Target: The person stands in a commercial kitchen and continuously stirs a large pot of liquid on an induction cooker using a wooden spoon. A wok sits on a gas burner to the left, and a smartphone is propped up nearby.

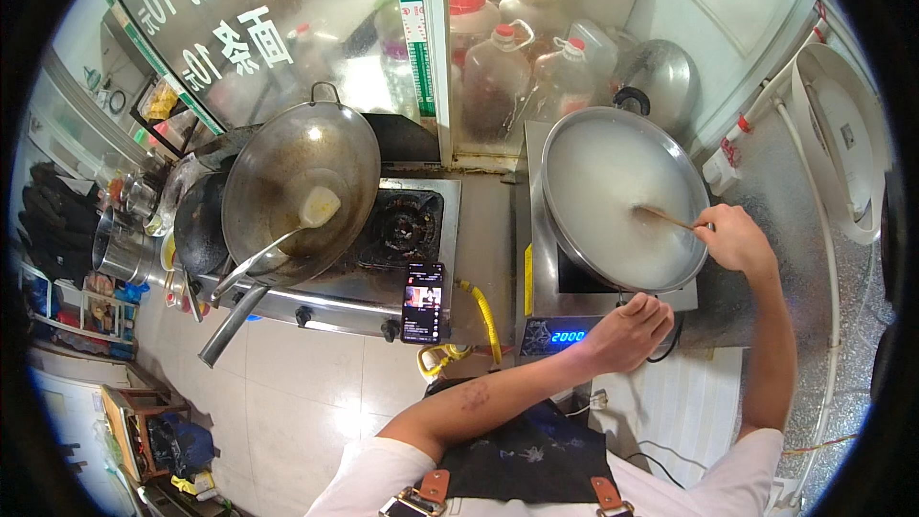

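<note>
A wide metal pot (553, 230) of cloudy whitish liquid (610, 172) sits on an induction cooker (535, 151) with a lit blue display. My right hand (736, 237) is at the right rim, closed around a thin wooden-handled utensil (668, 217). Its lower end is sunk in the liquid, so its shape is hidden. My left hand (632, 334) is curled at the near rim, closed where a metal bracket juts from the pot. The handle there is mostly covered by the fingers.
Left, a wok (244, 165) holding a metal ladle (269, 251) rests on a gas stove (451, 230). A phone (422, 301) leans at the stove's front. Plastic jugs (495, 72) stand behind glass. A yellow hose (488, 316) hangs between the cookers. A socket box (720, 176) is wall-mounted.
</note>
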A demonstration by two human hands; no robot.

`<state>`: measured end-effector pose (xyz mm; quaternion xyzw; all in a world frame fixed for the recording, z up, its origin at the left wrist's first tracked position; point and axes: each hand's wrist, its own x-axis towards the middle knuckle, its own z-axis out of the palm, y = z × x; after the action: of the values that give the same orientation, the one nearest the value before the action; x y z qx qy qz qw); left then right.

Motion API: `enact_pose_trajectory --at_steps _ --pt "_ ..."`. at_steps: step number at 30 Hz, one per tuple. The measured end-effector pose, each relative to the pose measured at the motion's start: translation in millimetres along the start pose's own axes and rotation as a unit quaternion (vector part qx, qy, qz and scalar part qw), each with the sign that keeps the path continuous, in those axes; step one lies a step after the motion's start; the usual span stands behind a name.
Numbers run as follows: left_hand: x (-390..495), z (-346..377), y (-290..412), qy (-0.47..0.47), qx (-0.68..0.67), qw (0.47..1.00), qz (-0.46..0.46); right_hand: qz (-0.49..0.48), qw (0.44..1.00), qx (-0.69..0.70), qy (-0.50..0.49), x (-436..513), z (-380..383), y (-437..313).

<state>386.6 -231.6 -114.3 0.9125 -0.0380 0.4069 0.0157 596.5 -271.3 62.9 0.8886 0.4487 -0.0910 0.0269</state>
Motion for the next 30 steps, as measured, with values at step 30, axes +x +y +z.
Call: enact_pose_trajectory --at_steps 30 --pt "0 1 1 0.013 -0.001 1.000 -0.004 -0.019 0.987 -0.067 -0.147 -32 -49 -32"
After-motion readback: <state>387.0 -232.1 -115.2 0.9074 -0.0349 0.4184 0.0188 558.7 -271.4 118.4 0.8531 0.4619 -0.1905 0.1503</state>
